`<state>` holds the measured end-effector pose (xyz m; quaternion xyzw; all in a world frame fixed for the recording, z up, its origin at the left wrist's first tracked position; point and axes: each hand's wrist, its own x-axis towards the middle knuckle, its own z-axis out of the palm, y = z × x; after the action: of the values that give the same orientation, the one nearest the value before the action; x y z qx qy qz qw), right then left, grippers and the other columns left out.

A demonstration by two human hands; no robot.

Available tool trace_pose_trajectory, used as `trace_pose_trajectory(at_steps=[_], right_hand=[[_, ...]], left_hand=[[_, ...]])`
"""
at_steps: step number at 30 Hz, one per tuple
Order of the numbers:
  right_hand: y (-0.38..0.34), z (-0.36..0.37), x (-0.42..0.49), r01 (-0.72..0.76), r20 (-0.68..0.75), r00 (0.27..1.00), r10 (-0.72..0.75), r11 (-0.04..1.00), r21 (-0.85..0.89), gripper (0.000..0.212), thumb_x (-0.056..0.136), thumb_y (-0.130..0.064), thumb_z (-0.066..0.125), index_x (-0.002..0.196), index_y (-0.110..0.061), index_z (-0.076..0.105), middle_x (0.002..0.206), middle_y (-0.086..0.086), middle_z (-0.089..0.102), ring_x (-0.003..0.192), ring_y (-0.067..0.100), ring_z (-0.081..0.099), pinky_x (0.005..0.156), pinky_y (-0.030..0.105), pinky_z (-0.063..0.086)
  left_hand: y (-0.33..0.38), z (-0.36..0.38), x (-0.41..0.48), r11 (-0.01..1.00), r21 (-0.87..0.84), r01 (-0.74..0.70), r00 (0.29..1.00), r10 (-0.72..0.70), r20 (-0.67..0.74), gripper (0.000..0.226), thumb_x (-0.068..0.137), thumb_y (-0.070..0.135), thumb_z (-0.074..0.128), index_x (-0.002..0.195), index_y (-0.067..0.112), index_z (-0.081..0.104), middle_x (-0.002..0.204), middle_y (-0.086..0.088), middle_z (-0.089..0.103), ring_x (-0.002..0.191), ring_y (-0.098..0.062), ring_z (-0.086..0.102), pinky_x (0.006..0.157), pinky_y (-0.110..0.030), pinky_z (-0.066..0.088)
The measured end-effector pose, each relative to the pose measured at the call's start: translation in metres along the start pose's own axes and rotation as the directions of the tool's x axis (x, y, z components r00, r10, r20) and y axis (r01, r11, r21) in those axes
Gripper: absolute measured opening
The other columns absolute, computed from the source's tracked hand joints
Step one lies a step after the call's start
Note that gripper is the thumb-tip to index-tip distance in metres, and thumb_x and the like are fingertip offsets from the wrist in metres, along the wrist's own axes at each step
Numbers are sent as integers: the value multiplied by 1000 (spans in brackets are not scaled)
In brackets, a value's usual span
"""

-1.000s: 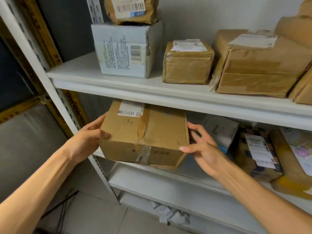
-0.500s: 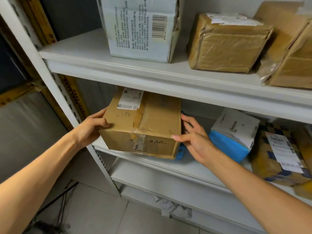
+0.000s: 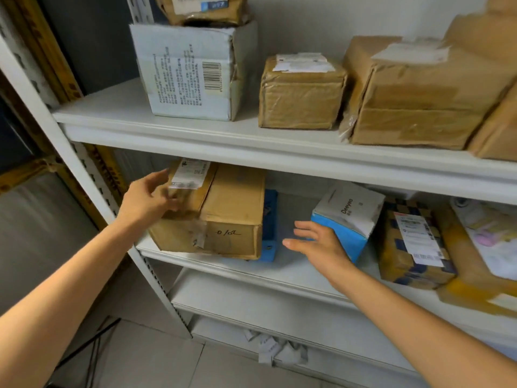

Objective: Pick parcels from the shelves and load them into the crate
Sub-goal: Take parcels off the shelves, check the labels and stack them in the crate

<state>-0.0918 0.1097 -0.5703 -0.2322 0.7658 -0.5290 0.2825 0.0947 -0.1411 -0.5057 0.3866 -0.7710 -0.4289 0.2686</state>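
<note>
While a taped brown cardboard box [image 3: 223, 217] sits on the white metal middle shelf [image 3: 293, 273], the left hand [image 3: 145, 201] touches its upper left corner, grip blurred and unclear; the right hand [image 3: 321, 245] hovers to its right, fingers spread, holding nothing.

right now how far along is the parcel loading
Done: nothing visibly; no crate is in view. In hand: the left hand touches the left end of the brown box, which sits on the middle shelf; the right hand hovers off it, fingers spread, near the blue and white box. Left: lifting that box out, plus the checkered parcel and the white carton on the shelf above, among others.
</note>
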Motion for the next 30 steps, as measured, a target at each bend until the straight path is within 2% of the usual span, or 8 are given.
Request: trace_pose_trajectory(at_steps=[5,9,12,16,20,23,26,30], right_hand=[[44,-73,-22,-47,-289,957,29,997,-56,39,76,-9,80,111,-7,61,114,12,61,95,26,64,83,34,52],[67,-114,-21,-105,-395,918,41,984,-142,47,74,-19,82,114,-9,60,111,10,61,93,19,61,79,34,53],[78,-125,-4,-136,-406,912,63,979,-152,53,78,-23,80,124,-9,57,120,9,59,106,22,59,89,37,52],[82,-119,29,-115,-463,885,36,983,-142,54,82,-32,75,125,-7,54,92,-10,52,94,13,56,73,25,46],[83,-102,61,-111,-434,901,11,972,-205,60,89,-42,63,140,-17,41,130,3,55,117,23,53,94,38,48],[91,-90,69,-121,-421,907,28,973,-196,68,91,-20,63,148,-21,26,139,7,49,121,26,52,97,40,49],[98,-87,57,-97,-404,912,72,994,-41,73,86,-3,62,144,-29,28,131,0,51,112,20,55,72,23,51],[101,-93,31,-71,-402,912,84,996,48,40,89,-32,65,116,-34,35,104,-11,50,88,6,53,62,20,40]], left_hand=[[65,92,-38,963,-13,-268,925,261,276,50,80,5,73,125,23,61,124,6,64,114,-8,59,100,-30,46],[86,190,-39,982,-101,-159,850,188,492,52,72,0,75,121,11,64,119,-8,68,110,-20,64,101,-42,50],[76,255,-18,995,-65,-79,867,101,487,52,74,13,78,124,10,63,119,-7,68,109,-21,63,97,-36,50],[53,307,9,999,-34,42,902,-23,431,33,82,31,74,110,15,66,106,-2,70,93,-19,65,73,-25,49],[33,328,20,980,-107,170,921,-119,370,20,80,33,75,93,21,66,85,2,68,70,-8,61,52,-15,42],[29,332,20,975,-107,197,923,-147,354,27,81,28,72,106,18,67,96,-4,69,77,-14,63,61,-22,45],[33,324,10,971,-56,233,923,-203,327,37,78,27,72,113,16,65,104,-8,68,90,-25,64,74,-31,50],[25,300,-32,942,-108,318,866,-243,438,43,76,25,78,116,14,64,108,-7,69,96,-26,65,85,-37,54]])
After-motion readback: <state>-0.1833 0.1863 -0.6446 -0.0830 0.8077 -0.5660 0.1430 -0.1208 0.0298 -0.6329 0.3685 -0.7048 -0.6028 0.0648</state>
